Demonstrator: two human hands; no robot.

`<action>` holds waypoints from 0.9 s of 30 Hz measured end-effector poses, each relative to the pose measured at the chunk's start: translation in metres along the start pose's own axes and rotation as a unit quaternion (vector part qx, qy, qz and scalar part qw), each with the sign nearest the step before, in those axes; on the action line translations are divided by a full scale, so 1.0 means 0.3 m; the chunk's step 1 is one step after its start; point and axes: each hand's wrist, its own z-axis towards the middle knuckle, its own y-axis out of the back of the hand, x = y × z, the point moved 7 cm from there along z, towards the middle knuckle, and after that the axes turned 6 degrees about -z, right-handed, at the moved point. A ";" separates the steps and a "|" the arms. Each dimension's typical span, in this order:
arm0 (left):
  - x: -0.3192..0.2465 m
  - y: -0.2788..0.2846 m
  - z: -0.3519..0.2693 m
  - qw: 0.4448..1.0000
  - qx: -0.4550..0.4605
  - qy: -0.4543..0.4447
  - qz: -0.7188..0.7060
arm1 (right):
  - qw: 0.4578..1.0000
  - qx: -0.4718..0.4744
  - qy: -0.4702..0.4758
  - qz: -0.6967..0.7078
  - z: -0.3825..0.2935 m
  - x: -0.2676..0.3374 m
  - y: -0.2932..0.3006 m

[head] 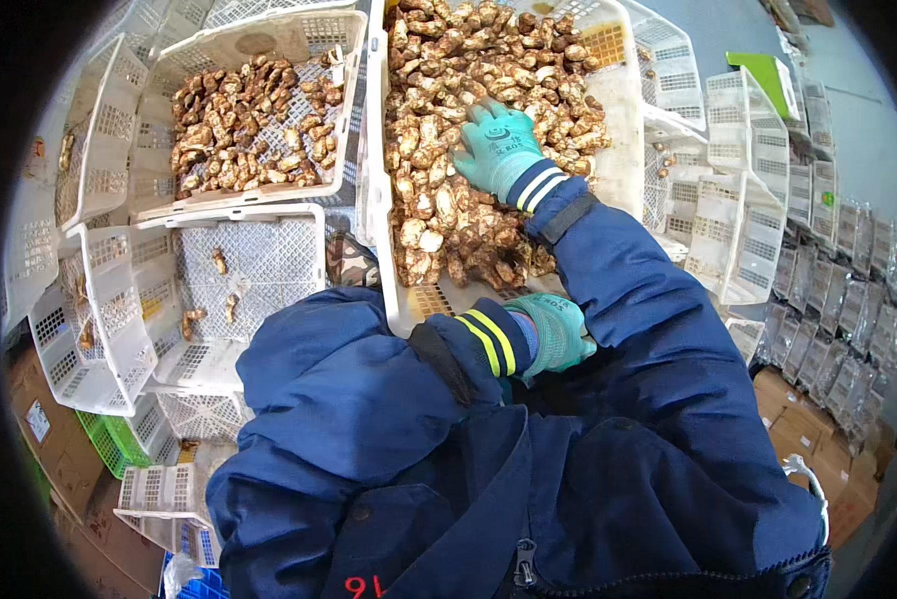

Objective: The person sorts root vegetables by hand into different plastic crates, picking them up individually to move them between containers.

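Observation:
My right hand [499,146], in a teal work glove, lies palm down on a heap of brown-and-white mushrooms [448,202]. They look like matsutake. Its thumb stands apart from the fingers, and no held mushroom shows; the palm side is hidden. The heap fills most of a white plastic crate [619,161] in front of me. Close to my chest, by the crate's near edge, is my left hand [559,331], gloved alike. Its fingers are curled and turned away, so whatever they might hold is hidden.
Left of the main crate, a second crate [250,198] holds fewer mushrooms. Nearer me, another crate [250,262] contains a few loose ones. More white crates [744,210] stand on the right. Beyond them are stacked plastic-wrapped packages [830,329] and cardboard boxes [800,419].

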 end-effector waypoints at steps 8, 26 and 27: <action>-0.006 -0.001 -0.023 0.998 -0.034 -0.040 0.028 | 0.979 -0.122 0.031 0.159 -0.041 -0.132 0.061; 0.019 0.052 -0.088 0.993 -0.038 0.086 -0.069 | 0.993 0.090 -0.064 -0.049 0.299 -0.115 0.021; 0.035 0.043 -0.077 0.993 -0.042 0.087 -0.070 | 0.993 0.088 -0.061 -0.051 0.298 -0.106 0.037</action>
